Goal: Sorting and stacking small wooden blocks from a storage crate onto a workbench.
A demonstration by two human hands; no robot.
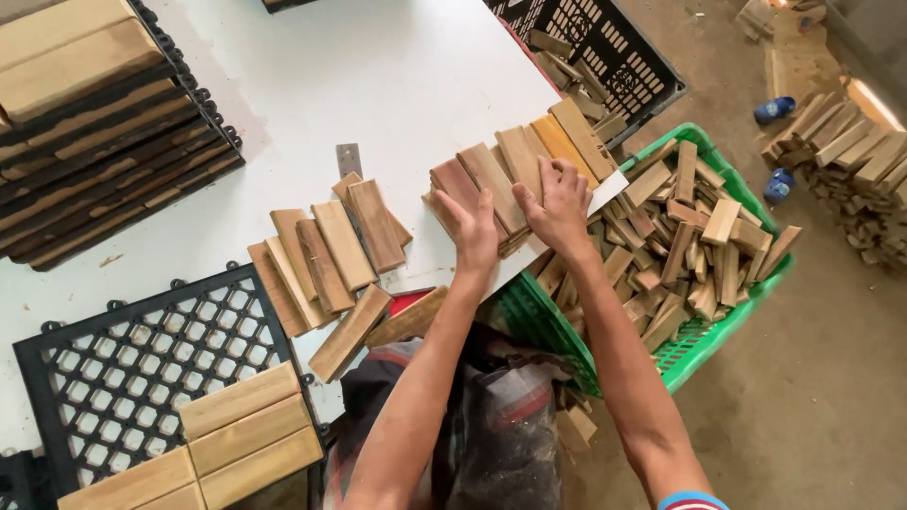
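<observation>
Fig.: L to R. My left hand (475, 229) lay flat, uncurled, on the fanned wooden slats (515, 165) at the white table (378, 66) rt edge; right hand (559, 203) pressed, fingers curled, on top. Slats looked light, stiff, prob. splintery; best held by long edges. Green crate (727, 326) beside.

Bright, even daylight; the white table (378, 76) glares slightly, shadows are soft, focus sharp, mild wide-angle bending at edges.

Bare white table (378, 76) beyond fanned slats (515, 165)
</observation>
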